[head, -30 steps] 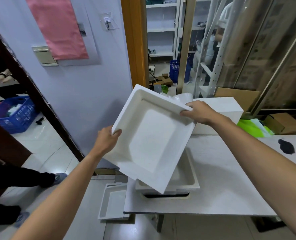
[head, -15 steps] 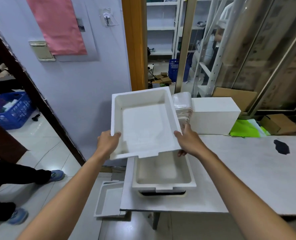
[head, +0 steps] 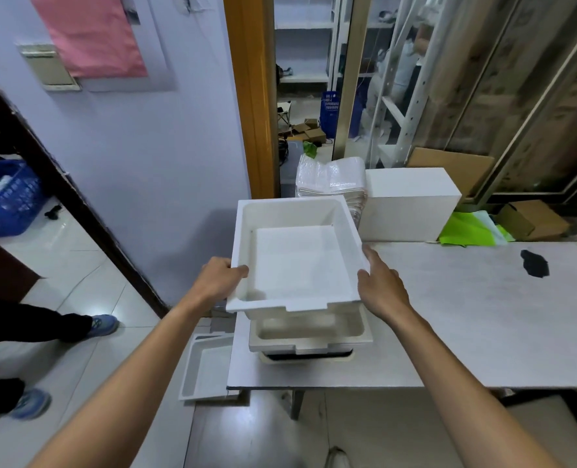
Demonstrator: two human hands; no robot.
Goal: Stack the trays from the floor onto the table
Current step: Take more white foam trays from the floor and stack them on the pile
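L hand (head: 219,280), R hand (head: 383,288), forearms all bare.

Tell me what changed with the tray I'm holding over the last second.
The white tray went from steeply tilted to level and came down close over the stack of trays on the table. The right hand shifted from the tray's far edge to its right side; the left hand kept gripping the left rim. The stack, the floor tray and the white box stayed put.

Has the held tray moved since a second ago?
Yes. The tray has levelled out and come down toward the stack on the table, gripped by the left hand and right hand.
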